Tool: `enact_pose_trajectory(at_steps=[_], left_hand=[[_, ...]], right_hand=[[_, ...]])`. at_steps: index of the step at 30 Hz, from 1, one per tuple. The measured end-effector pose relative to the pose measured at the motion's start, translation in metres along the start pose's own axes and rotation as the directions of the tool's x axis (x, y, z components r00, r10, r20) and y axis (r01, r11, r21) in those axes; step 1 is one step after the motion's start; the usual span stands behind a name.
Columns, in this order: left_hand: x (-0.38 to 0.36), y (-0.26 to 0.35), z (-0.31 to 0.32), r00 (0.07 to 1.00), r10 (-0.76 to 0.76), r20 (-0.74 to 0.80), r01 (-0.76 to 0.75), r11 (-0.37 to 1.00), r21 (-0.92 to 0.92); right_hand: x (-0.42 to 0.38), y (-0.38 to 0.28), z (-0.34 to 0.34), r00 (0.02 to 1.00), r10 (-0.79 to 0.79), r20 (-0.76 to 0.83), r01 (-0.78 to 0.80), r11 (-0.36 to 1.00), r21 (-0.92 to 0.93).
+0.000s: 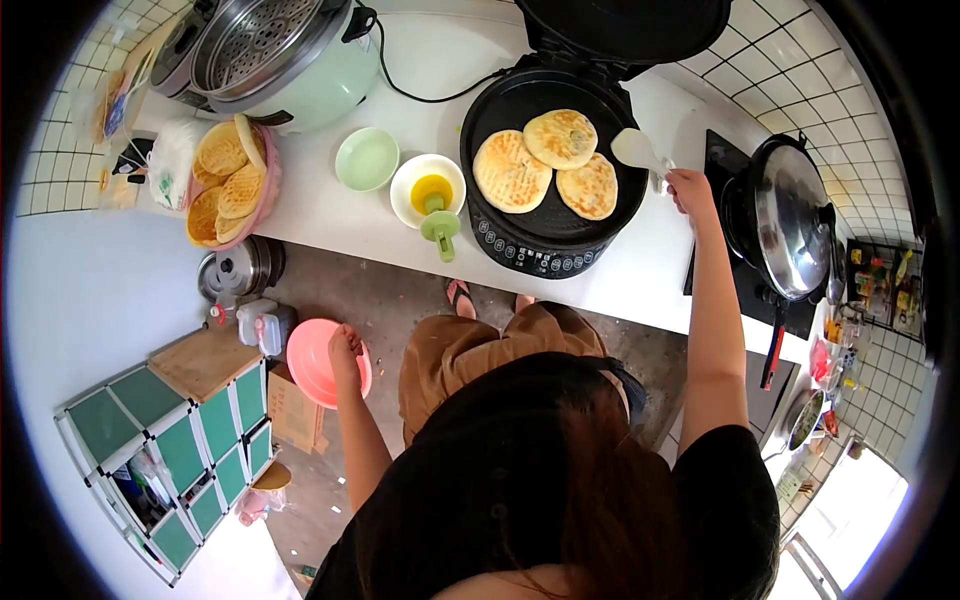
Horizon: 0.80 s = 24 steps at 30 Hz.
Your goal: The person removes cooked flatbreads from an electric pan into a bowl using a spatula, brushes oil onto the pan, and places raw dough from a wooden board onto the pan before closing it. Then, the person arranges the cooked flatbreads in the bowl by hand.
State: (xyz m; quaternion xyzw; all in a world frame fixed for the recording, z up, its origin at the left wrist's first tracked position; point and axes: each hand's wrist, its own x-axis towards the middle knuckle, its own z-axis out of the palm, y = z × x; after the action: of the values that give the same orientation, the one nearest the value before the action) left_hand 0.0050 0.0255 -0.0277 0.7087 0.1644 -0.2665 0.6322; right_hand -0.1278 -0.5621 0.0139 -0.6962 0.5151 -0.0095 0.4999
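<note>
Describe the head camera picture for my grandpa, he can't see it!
A person's right hand holds a spatula at the edge of a black pan with three browned flatbreads. The left hand is at a pink basin, its grip unclear. Left of the pan sit a bowl of yellow liquid and a basket of flatbreads.

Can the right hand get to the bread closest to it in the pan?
Probably yes. The right hand holds a pale spatula with its blade beside that bread, at the pan's edge. The lid is open, so nothing seems to block the way.
</note>
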Motion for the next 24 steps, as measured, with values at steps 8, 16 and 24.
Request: enact_pose_trajectory(at_steps=[8,16,24], left_hand=[[-0.003,-0.003,-0.001,1.000,-0.004,0.005,0.004,1.000,0.010],[-0.013,-0.006,-0.002,0.999,-0.012,-0.037,0.011,1.000,-0.021],[-0.014,-0.014,-0.008,0.997,0.017,-0.070,-0.021,0.998,-0.067]], right_hand=[[0.052,-0.027,0.038,0.894,0.071,0.443,-0.174,0.965,0.197],[0.039,-0.044,0.100,0.875,0.004,0.484,-0.256,0.852,0.456],[0.004,-0.034,0.069,0.947,-0.130,0.294,-0.087,0.778,0.623]])
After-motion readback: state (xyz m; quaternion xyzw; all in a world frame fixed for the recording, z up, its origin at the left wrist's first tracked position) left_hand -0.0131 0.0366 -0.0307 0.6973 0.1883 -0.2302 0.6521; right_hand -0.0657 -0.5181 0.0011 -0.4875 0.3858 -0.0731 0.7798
